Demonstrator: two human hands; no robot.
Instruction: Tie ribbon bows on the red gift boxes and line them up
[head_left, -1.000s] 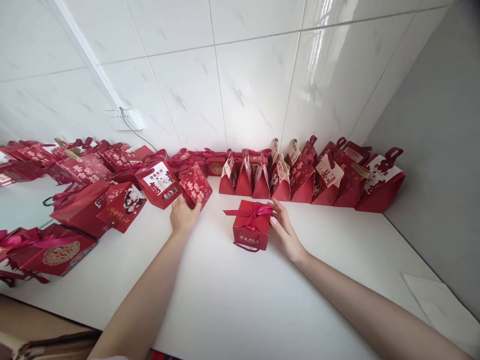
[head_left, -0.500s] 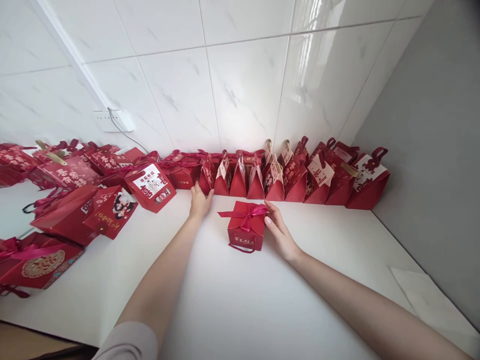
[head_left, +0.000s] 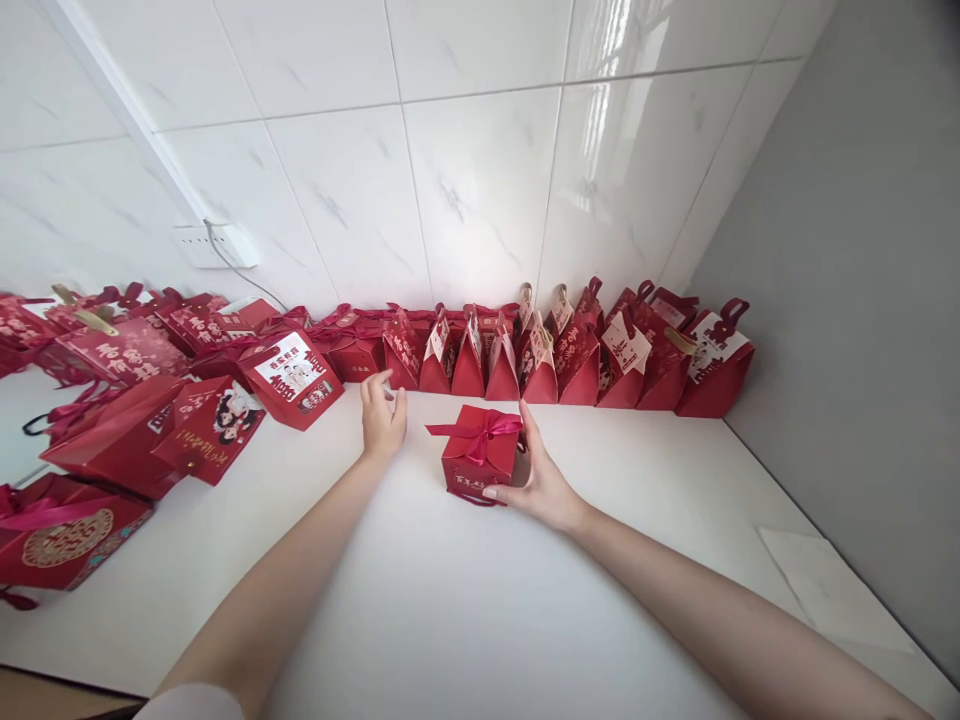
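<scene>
A small red gift box (head_left: 480, 455) with a magenta ribbon bow on its lid and a dark red cord at its front stands on the white table. My right hand (head_left: 551, 480) grips its right side, thumb at the front lower corner and fingers along the far right edge. My left hand (head_left: 384, 415) is off to the left with fingers apart, holding nothing. Just behind that hand is a red patterned gable box (head_left: 401, 350), the left one in a row of upright gable boxes.
The row of red gable boxes (head_left: 577, 360) runs along the tiled wall (head_left: 480, 200) to the grey side panel (head_left: 847, 300). Many more red boxes (head_left: 292, 375) crowd the left side. A wall socket (head_left: 214, 245) with a grey cable is above them.
My left hand has come away from the gable box, moving slightly nearer me with its fingers parted. My right hand's thumb has moved down to the gift box's front, and the box has turned slightly.
</scene>
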